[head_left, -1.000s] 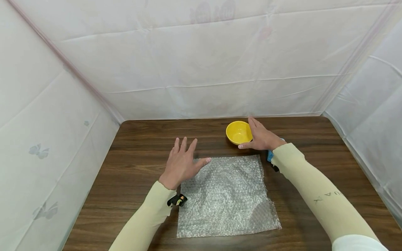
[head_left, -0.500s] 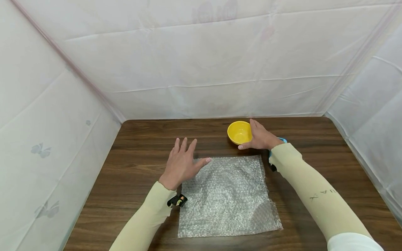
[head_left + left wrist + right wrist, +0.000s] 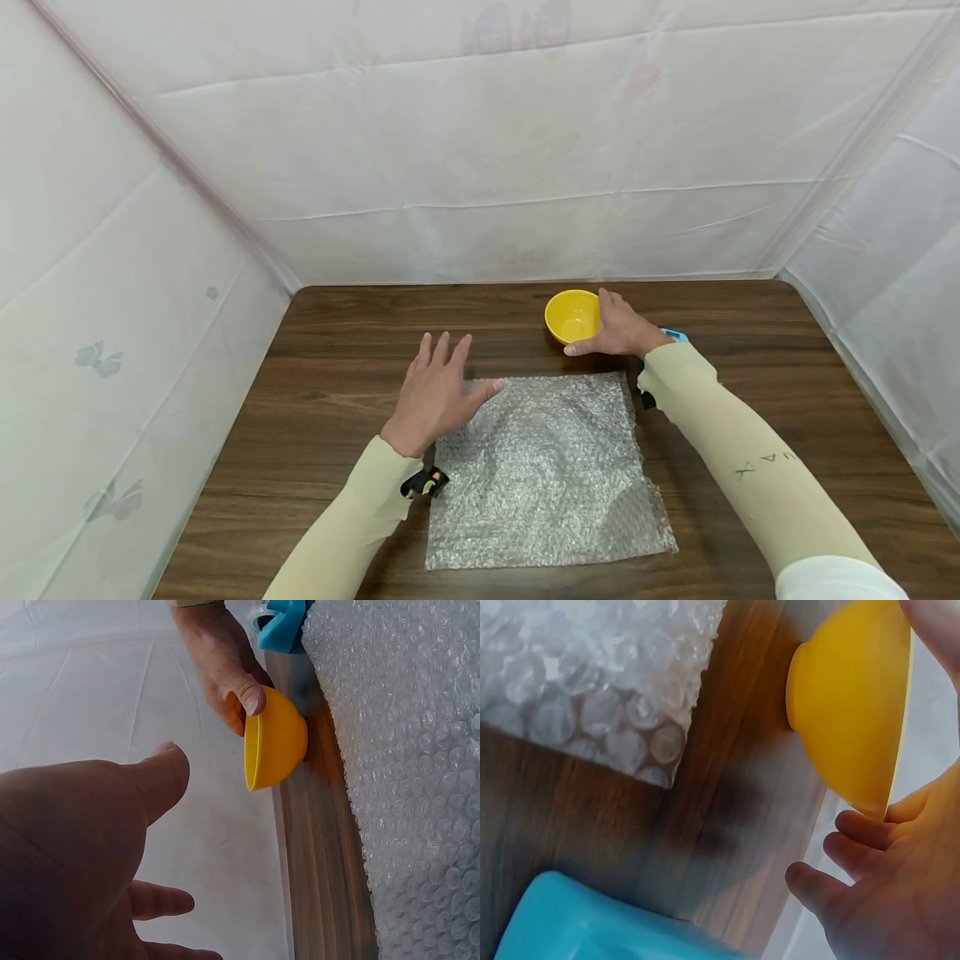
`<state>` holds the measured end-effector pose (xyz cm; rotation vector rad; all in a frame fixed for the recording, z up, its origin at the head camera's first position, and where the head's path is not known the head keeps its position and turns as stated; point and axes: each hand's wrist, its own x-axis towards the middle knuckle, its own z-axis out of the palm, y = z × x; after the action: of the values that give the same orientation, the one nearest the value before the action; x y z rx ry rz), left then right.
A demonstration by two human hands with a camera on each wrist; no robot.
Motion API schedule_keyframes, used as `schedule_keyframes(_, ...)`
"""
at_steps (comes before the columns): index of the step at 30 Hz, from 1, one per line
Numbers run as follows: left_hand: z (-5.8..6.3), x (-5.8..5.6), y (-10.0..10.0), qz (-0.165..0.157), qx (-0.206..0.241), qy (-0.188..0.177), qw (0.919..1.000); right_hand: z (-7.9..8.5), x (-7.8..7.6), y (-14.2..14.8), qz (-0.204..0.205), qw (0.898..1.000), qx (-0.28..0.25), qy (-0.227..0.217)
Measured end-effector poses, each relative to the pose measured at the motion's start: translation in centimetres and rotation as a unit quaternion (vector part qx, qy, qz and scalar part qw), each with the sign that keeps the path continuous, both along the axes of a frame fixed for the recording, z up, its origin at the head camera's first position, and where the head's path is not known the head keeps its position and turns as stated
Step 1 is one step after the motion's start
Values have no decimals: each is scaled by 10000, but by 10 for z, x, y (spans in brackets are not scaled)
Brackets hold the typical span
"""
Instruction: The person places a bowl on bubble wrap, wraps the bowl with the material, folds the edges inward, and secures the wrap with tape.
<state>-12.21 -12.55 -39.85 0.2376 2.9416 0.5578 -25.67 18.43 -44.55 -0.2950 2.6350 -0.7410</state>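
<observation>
A yellow bowl point(image 3: 572, 317) stands upright near the back edge of the wooden table. My right hand point(image 3: 618, 327) grips its right side; in the right wrist view the thumb lies on the bowl point(image 3: 855, 697) and the fingertips touch its rim from the other side. My left hand point(image 3: 433, 396) is held with fingers spread over the left edge of a clear bubble wrap sheet point(image 3: 547, 475), holding nothing. The sheet lies flat in front of the bowl. In the left wrist view, the right thumb presses the bowl's outside point(image 3: 281, 746).
A light-blue object point(image 3: 283, 626), seemingly a tape dispenser with a clear roll, stands right of the bubble wrap, mostly hidden by the right wrist in the head view. White sheeting point(image 3: 480, 150) closes off the back and both sides of the brown table point(image 3: 315, 367).
My right hand has drawn in closer around the bowl, its thumb shifting slightly left. The bowl and bubble wrap have stayed put. The left hand is nearly still.
</observation>
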Motion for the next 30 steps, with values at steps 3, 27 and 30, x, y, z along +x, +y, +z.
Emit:
schedule_keyframes(3, 0, 1, 0, -32, 18, -18, 10000, 0, 1, -2, -45, 10000, -38, -22)
schedule_keyframes(27, -5, 4, 2, -131, 4, 166, 9998, -9, 2, 0, -413, 9980, -450, 178)
schedule_keyframes(30, -6, 3, 1, -140, -9, 176, 9997, -7, 1, 1, -396, 9979, -447, 251)
